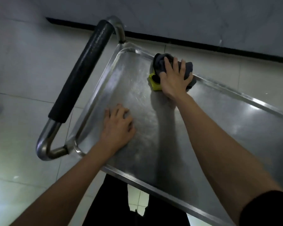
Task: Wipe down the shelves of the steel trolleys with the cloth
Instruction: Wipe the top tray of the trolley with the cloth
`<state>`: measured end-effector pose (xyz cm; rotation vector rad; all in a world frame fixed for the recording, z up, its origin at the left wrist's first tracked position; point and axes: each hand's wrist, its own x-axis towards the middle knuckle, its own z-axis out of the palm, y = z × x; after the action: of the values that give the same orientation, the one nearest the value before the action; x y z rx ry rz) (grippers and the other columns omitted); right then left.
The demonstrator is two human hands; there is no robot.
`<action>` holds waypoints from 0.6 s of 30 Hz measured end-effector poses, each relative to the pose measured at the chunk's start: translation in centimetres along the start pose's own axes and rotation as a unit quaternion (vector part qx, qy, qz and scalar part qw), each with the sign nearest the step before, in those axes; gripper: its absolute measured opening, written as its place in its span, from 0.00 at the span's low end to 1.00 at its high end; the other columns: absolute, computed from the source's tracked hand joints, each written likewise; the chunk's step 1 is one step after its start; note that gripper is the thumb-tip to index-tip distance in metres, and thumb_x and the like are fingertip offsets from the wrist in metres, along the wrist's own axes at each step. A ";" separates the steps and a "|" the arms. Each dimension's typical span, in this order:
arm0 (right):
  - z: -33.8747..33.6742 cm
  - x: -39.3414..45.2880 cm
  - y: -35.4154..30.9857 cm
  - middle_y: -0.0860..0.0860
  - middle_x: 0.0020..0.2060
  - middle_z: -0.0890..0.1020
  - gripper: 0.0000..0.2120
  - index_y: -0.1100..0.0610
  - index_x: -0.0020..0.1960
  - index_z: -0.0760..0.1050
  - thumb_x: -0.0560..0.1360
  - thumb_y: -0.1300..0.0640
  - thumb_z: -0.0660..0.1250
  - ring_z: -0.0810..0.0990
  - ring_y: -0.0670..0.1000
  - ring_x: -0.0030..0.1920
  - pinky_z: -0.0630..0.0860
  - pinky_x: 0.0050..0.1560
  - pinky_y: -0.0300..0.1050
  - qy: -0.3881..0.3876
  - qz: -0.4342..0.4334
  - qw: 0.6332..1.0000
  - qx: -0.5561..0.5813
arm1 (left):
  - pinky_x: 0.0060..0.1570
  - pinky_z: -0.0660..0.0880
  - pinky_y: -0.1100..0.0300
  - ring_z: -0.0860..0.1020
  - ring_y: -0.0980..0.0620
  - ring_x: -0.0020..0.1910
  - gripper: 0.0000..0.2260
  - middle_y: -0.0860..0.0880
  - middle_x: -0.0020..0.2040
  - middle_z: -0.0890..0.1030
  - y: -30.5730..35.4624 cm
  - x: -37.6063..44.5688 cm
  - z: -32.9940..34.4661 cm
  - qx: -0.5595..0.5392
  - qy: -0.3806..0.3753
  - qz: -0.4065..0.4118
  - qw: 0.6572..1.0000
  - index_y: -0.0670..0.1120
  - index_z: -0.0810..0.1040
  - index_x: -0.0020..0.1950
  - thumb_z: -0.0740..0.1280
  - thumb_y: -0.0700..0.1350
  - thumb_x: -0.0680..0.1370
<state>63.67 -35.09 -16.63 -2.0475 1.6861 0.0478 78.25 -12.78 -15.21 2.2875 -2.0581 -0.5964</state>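
Right hand (173,79) spread, pressing grey-yellow cloth (160,62) against top shelf's (219,121) far rim. Left hand (118,126) released, flat on steel. Soft, limp cloth; best bunched under palm.

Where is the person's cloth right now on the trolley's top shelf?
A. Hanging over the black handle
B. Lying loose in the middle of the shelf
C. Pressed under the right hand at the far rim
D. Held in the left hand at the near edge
C: the right hand presses the dark cloth against the far rim of the shelf, while the left hand lies bare on the steel.
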 end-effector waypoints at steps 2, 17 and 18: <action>-1.3 -0.4 1.9 0.49 0.80 0.51 0.31 0.42 0.79 0.53 0.76 0.47 0.54 0.47 0.55 0.79 0.50 0.69 0.72 -0.034 -0.060 0.997 -0.027 | 0.68 0.64 0.34 0.67 0.38 0.73 0.11 0.42 0.67 0.75 0.7 -0.6 0.2 -0.001 0.014 -0.027 1.000 0.45 0.82 0.54 0.67 0.50 0.77; 3.6 -9.4 -1.3 0.58 0.71 0.65 0.32 0.50 0.78 0.57 0.79 0.36 0.53 0.64 0.63 0.67 0.78 0.51 0.57 0.021 -0.218 0.971 -0.094 | 0.63 0.68 0.41 0.73 0.41 0.67 0.15 0.44 0.65 0.77 6.4 -13.5 4.4 -0.028 0.086 -0.180 0.979 0.47 0.82 0.61 0.71 0.46 0.75; 4.2 -10.1 -2.0 0.58 0.72 0.64 0.32 0.50 0.78 0.57 0.78 0.38 0.54 0.65 0.64 0.67 0.78 0.52 0.59 0.012 -0.230 0.968 -0.098 | 0.64 0.67 0.41 0.72 0.41 0.68 0.15 0.45 0.66 0.77 6.2 -14.2 4.7 -0.019 0.091 -0.186 0.978 0.48 0.81 0.61 0.71 0.47 0.75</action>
<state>64.24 -23.99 -16.33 -2.5492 1.2184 0.0349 70.06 1.13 -14.11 2.6120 -1.5385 -0.4071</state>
